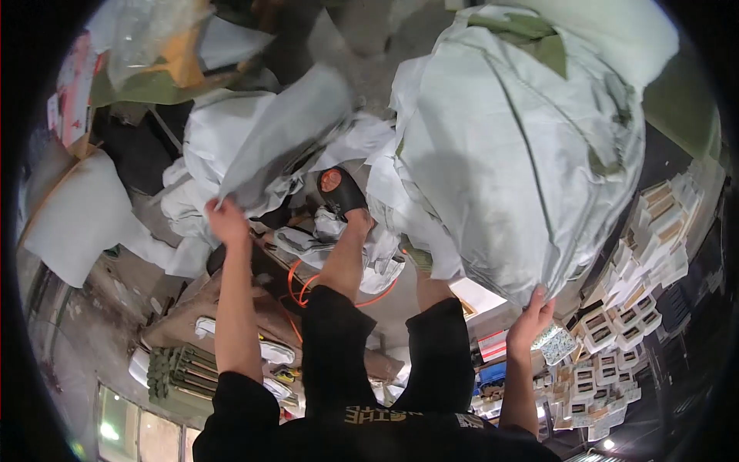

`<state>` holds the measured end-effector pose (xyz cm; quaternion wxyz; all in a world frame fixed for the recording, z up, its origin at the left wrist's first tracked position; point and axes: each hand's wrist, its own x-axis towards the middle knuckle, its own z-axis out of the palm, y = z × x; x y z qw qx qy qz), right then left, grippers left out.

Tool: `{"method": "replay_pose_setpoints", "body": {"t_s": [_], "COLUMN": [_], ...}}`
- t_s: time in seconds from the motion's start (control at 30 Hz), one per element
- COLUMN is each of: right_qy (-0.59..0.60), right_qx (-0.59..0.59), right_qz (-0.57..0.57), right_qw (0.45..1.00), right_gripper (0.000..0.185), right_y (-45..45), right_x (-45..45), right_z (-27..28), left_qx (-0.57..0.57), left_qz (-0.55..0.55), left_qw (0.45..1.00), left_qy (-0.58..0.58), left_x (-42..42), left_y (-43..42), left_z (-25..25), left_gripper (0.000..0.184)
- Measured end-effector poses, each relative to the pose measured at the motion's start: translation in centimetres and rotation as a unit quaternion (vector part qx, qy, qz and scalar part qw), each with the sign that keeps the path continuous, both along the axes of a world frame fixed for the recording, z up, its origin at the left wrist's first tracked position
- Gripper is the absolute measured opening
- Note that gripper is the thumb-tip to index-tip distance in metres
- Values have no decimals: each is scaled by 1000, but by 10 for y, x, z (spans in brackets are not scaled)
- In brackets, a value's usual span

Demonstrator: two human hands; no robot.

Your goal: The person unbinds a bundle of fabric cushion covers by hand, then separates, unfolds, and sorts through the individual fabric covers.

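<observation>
My left hand [229, 222] is closed on the lower edge of a grey-white cloth sheet [281, 127], which hangs up and away from it, its upper end blurred. My right hand [531, 317] pinches the bottom edge of a large white fabric cover [477, 146]. This cover is wrinkled and bulging, with dark seam lines and olive-green patches [531, 35] near its top. Crumpled white cloth [192, 192] lies beside my left hand. Between the two big pieces, more white fabric [369, 142] spreads over the floor near my foot.
An orange hose or cord [296, 285] loops by my legs. At right stand many stacked white box-like pieces [608, 327]. Dark green rods [181, 369] lie bundled at lower left. White sheet material [81, 215] and clear plastic [142, 46] are at the far left.
</observation>
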<state>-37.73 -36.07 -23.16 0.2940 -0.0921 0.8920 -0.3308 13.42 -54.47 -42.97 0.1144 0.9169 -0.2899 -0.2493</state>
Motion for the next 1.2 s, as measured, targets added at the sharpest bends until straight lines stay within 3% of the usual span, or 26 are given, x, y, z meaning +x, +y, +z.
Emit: {"method": "replay_pose_setpoints", "body": {"t_s": [0.03, 0.07, 0.1, 0.13, 0.2, 0.23, 0.27, 0.3, 0.33, 0.4, 0.43, 0.47, 0.5, 0.53, 0.57, 0.6, 0.63, 0.67, 0.7, 0.73, 0.8, 0.83, 0.9, 0.93, 1.07, 1.2], "right_qy": [9, 12, 18, -1, 84, 134, 73, 6, -19, -13, -12, -33, 74, 106, 144, 196, 244, 357, 343, 312, 249, 268, 321, 349, 283, 183], "right_qx": [-7, -38, -69, -75, -19, -26, -57, -84, -145, -162, -170, -157, -134, -64, 26, 29, 53, 87, 121, 147, 205, 220, 224, 225, 175, 128], "right_qz": [1, 22, 43, 116, 409, 523, 550, 572, 563, 618, 645, 588, 511, 378, 309, 261, 208, 210, 195, 192, 187, 196, 253, 280, 111, 101], "right_qw": [1000, 999, 996, 990, 909, 841, 830, 816, 813, 769, 745, 792, 846, 917, 940, 945, 946, 906, 911, 919, 928, 917, 885, 865, 937, 969], "right_gripper": [24, 26, 28, 34, 42, 46, 40, 35, 31, 28, 26, 31, 38, 41, 47, 51, 54, 57, 54, 52, 46, 35, 32, 30, 27, 46], "right_y": [-13, -17, -14, -5, -36, -51, -83, -116, -131, -143, -146, -136, -108, -105, -103, -93, -95, -88, -86, -97, -111, -120, -118, -118, -120, -128], "right_x": [13, 24, 34, 41, 94, 121, 143, 166, 176, 156, 140, 116, 88, 63, 23, -17, -45, -67, -81, -84, -88, -85, -81, -81, -67, -80], "right_z": [12, 17, 15, 10, 10, 11, 31, 52, 63, 74, 75, 68, 42, 34, 23, 5, -2, -21, -35, -34, -23, -15, -17, -19, -31, -24], "left_qx": [-32, 48, 18, -8, -9, 35, 37, 36, 11, -43, -67, -89, -108, -129, -121, -115, -87, -57, -28, 35, 28, 30, -24, -14, -16, 11], "left_qz": [75, -22, -70, -68, -102, -216, -303, -194, -48, -73, -30, 11, 47, 82, 74, 68, 22, -25, -74, -72, -187, -231, -253, -284, -259, -270], "left_qw": [996, 987, 982, 998, 942, 896, 849, 806, 845, 894, 920, 941, 940, 938, 938, 939, 968, 986, 995, 995, 980, 966, 931, 918, 857, 805], "left_qy": [37, -152, -172, 2, 320, 387, 432, 558, 532, 440, 384, 326, 320, 310, 315, 318, 235, 152, 69, 58, 54, 110, 261, 278, 444, 529], "left_x": [45, 52, 37, 2, -78, -132, -175, -181, -212, -175, -153, -126, -93, -57, -21, 11, 41, 69, 82, 67, 15, -33, -124, -159, -283, -322], "left_y": [24, 28, 27, 17, 24, 10, -3, 27, 7, 21, 22, 21, 19, 16, 17, 20, 29, 43, 49, 48, 64, 64, 63, 61, 29, -2], "left_z": [6, 33, 62, 100, 148, 197, 236, 219, 249, 234, 234, 233, 232, 229, 225, 218, 198, 172, 158, 159, 153, 167, 172, 174, 210, 223], "left_gripper": [52, 56, 59, 61, 66, 66, 60, 49, 27, 15, 15, 16, 18, 20, 27, 34, 38, 43, 48, 57, 50, 46, 37, 35, 33, 34]}}
